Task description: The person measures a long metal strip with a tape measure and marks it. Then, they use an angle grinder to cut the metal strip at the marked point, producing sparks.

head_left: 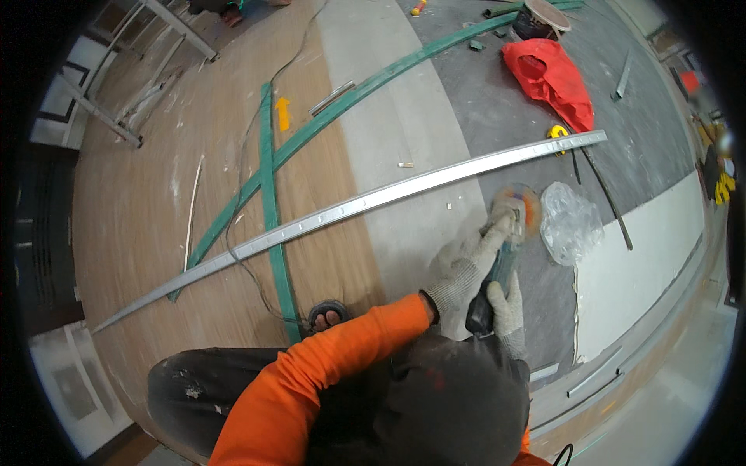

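Note:
My left hand, in a pale knit glove, is closed around the front of an angle grinder. The grinder has a teal and black body and a round orange-toned disc at its far end, blurred. My right hand, gloved too, wraps the body nearer to me. Beyond the disc a long silver metal channel with slots lies slantwise on top of green strips. The disc looks apart from the channel. A crumpled clear plastic bag sits just right of the disc.
A yellow tape measure lies by the channel's far end. Behind it are a red bag and a dark bucket. A white board lies to the right. A cable crosses the wooden floor; a ladder stands far left.

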Tool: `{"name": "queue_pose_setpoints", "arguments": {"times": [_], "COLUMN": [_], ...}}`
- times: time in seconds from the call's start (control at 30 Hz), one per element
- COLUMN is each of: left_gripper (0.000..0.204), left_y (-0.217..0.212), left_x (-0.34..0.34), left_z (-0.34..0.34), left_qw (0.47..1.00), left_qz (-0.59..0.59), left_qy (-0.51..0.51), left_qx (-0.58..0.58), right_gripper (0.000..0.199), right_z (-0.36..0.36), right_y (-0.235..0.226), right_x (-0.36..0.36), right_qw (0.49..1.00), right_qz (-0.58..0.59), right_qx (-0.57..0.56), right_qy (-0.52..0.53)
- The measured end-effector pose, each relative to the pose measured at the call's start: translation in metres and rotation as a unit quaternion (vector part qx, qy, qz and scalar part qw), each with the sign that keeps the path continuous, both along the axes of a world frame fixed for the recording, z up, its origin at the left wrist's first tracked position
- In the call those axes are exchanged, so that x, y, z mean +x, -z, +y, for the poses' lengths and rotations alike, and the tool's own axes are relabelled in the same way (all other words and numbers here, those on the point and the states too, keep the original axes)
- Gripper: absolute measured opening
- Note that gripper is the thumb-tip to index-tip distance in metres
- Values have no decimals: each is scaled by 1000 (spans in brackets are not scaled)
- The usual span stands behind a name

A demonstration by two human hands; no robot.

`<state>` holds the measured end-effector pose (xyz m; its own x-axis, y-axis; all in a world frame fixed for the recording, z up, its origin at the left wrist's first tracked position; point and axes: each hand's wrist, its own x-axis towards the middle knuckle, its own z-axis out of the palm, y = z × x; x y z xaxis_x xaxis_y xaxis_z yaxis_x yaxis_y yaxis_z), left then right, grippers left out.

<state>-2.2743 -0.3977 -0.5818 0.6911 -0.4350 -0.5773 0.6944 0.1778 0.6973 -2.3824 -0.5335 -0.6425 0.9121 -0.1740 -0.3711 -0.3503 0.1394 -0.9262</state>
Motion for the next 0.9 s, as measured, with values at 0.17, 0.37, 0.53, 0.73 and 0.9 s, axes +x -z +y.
{"name": "queue_pose_setpoints", "arguments": {"times": [0.17, 0.37, 0.53, 0.73, 0.9], "left_gripper": [72, 54, 57, 69, 59], "left_y": [33, 64, 41, 49, 36], "left_x": [13, -9, -20, -2, -13], "left_z": [-8, -11, -19, -12, -12], "left_qw": [995, 991, 989, 958, 966], "left_qz": [-26, -107, -93, -83, -139], "left_qy": [31, 78, 95, 244, 214], "left_qx": [91, 22, -65, -127, -54], "right_gripper": [67, 52, 56, 65, 60], "right_z": [24, 0, -24, -39, -45], "right_y": [-33, -13, 1, -5, 13], "right_x": [36, 60, 49, 42, 46], "right_qw": [995, 991, 981, 980, 973], "right_qz": [67, -30, -91, -116, -77], "right_qx": [-69, 16, 18, 95, 68], "right_qy": [33, 132, 170, 130, 205]}}
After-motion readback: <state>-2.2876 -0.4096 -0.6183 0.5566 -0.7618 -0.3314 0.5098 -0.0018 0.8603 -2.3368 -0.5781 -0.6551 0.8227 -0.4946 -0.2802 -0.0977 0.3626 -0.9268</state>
